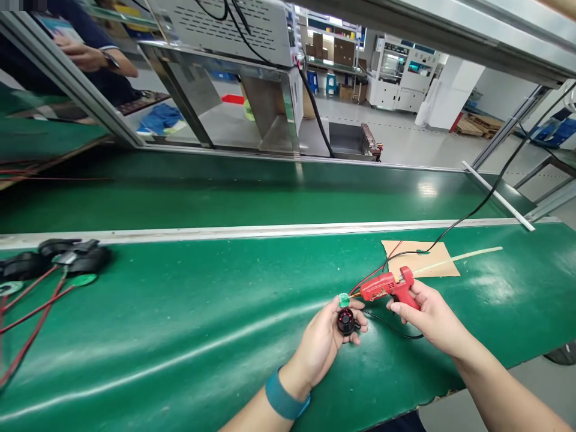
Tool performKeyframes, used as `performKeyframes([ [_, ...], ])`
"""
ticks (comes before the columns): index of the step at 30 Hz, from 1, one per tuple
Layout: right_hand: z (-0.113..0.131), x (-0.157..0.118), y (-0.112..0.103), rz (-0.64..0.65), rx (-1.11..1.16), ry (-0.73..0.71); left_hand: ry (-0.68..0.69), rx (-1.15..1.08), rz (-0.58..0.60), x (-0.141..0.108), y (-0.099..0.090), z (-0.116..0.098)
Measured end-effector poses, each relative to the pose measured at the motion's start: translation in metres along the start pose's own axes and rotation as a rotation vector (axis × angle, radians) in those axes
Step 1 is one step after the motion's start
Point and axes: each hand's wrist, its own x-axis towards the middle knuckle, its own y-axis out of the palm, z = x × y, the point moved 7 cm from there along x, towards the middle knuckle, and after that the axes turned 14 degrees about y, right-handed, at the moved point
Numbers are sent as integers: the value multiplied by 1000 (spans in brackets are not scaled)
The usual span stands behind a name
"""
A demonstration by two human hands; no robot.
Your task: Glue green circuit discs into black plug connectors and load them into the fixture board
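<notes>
Gripping a red glue gun [387,286] in the right hand [427,315], the person keeps its nozzle pointing left, so that the tip sits right at a small green disc [344,299] held up by the left hand [324,342]. That left hand is curled closed around a small black round part [346,321], with the thumb and fingers pinching it from both sides, apparently to steady it while the nozzle meets the disc just above it. Both hands hover over the near right part of the green work surface [180,336], close together, which keeps the joint in plain view from above. A pale glue stick [463,259] juts out of the gun's rear toward the far right, lying across a piece of brown cardboard [420,259] that probably serves as a rest for the hot tool. The gun's black power cord [486,201] runs away to the far right, clear of the hands. Red wires [369,277] lead from the held part toward the cardboard. At the near left edge wait several similar black parts [67,255] with their own red leads [31,312], well apart from the hands. Another person's hand [83,57] shows far left, beyond the metal frame.
</notes>
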Motion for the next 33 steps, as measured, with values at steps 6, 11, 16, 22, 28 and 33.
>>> performKeyframes([
  [6,0,3,5,35,-55,-36,-1,-6,12,-1,1,1],
  [11,0,5,8,58,-79,-48,-5,-16,24,-1,4,1],
  [16,0,7,10,64,-82,-46,-6,-14,27,-2,4,0],
  [22,-2,8,10,54,-96,-45,-27,-29,30,-2,4,1],
  [28,-3,8,8,54,-98,-36,-33,-20,28,-2,4,1],
  [33,-1,7,7,64,-92,-23,-29,-5,26,-2,4,2],
])
